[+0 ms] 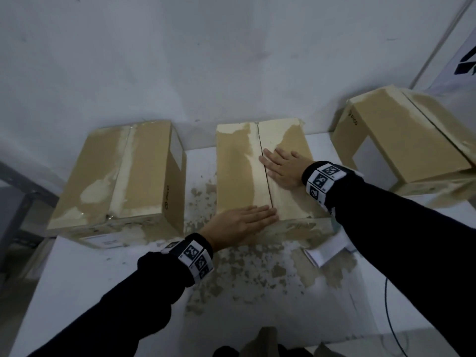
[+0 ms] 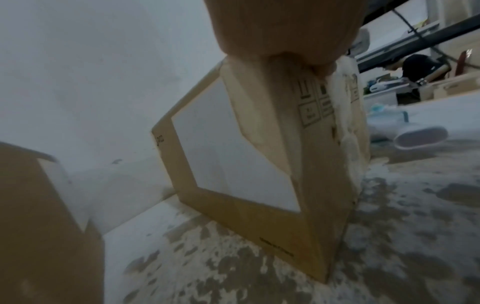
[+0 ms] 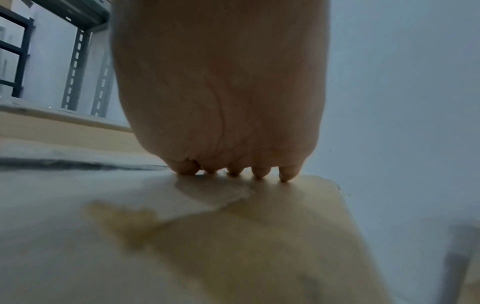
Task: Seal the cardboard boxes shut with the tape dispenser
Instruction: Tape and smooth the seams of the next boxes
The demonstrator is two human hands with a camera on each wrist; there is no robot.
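Note:
Three brown cardboard boxes stand on a white table against the wall. On the middle box (image 1: 237, 171) the two top flaps meet at a dark, untaped seam (image 1: 265, 173). My left hand (image 1: 247, 220) lies flat on the near edge of its top, fingers straight and pointing right across the seam's end. My right hand (image 1: 280, 168) presses flat on the right flap (image 3: 233, 236), fingertips (image 3: 259, 171) at the seam. The left box (image 1: 123, 173) has a pale strip along its seam. The right box (image 1: 401, 132) stands tilted. A tape dispenser (image 2: 420, 135), white and partly blue, lies right of the middle box.
The table (image 1: 90, 292) is worn, with brown patches in front of the boxes. A white object (image 1: 329, 249) lies on it under my right forearm. A black cable (image 1: 391, 318) runs at the right. A grey metal frame (image 1: 18, 191) stands left of the table.

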